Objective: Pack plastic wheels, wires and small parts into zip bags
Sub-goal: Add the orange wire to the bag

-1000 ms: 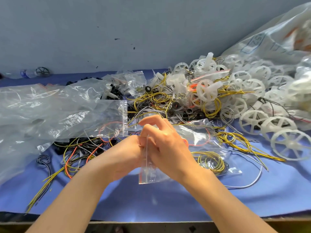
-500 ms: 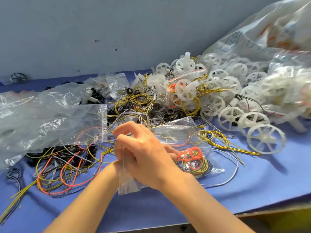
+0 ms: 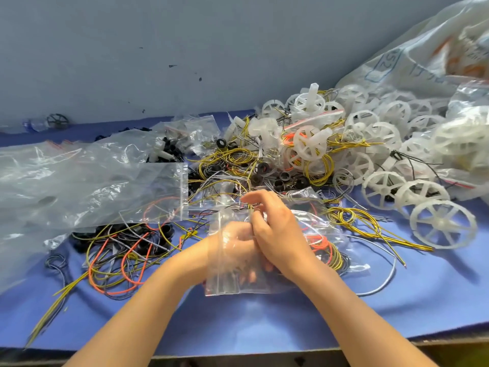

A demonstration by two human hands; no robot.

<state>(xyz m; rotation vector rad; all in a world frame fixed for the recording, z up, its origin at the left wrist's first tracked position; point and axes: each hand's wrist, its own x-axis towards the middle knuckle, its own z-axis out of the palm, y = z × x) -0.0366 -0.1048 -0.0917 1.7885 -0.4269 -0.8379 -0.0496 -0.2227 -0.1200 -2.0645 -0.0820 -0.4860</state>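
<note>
Small clear zip bag [image 3: 227,282] held between both hands above the table [image 3: 264,321], long axis pointing away from the person; left hand [image 3: 229,245] wraps it from behind, fingers curled, right hand [image 3: 277,231] fingers pinch its far edge, loose wires [image 3: 238,157] just beyond.

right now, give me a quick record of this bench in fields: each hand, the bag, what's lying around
left hand: seen through the small clear zip bag, holding it
right hand: fingers curled at the bag's top edge, pinching it
bag contents: none that can be made out
right of hands: pile of white spoked plastic wheels
left of hands: loose orange, yellow and black wires; large clear plastic bags behind them
surface: blue cloth
</note>
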